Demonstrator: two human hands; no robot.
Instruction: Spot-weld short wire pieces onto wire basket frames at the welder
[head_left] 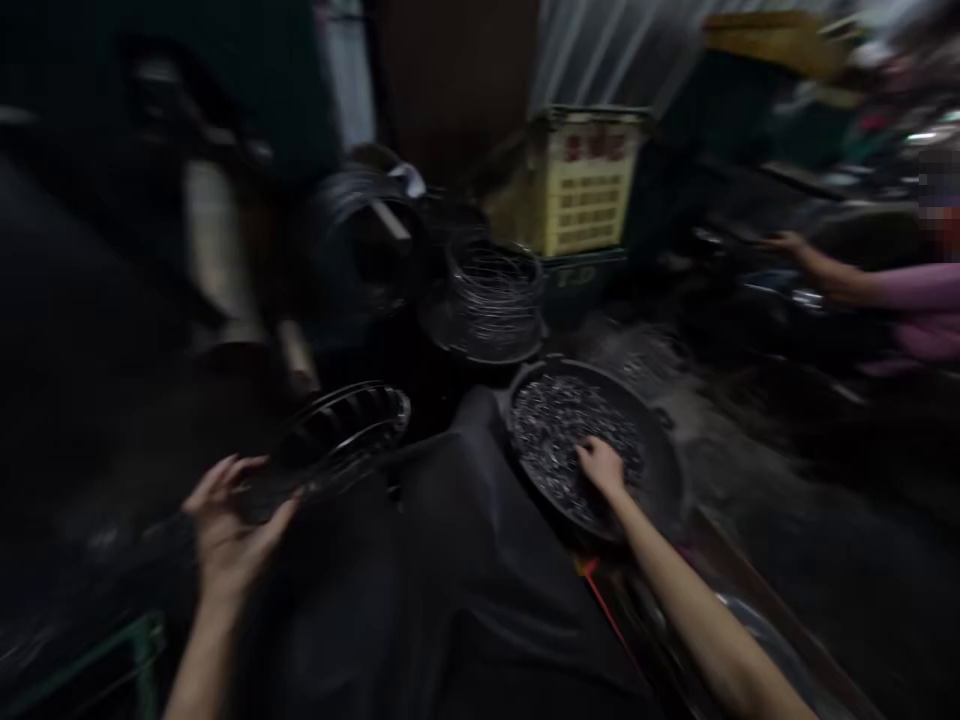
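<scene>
At the lower left, my left hand [236, 520] has its thumb and fingers spread around the near end of a round wire frame [352, 430], which rests by my dark-covered lap [450, 560]. Blur hides exactly how the fingertips touch it. To the right stands a wide dark pan [667, 470] with many small shiny metal pieces [559, 430] in it. My right hand [601, 465] is over these pieces, its fingers bent together and pointing down; whatever they may hold is too small to see.
Coiled wire [495, 295] sits in a dark basin beyond my knees. Behind it, a yellow crate [589, 190] stands on a dark green box [581, 280]. Another person's arm [840, 275] reaches in from the right. A green frame [142, 645] lies at bottom left.
</scene>
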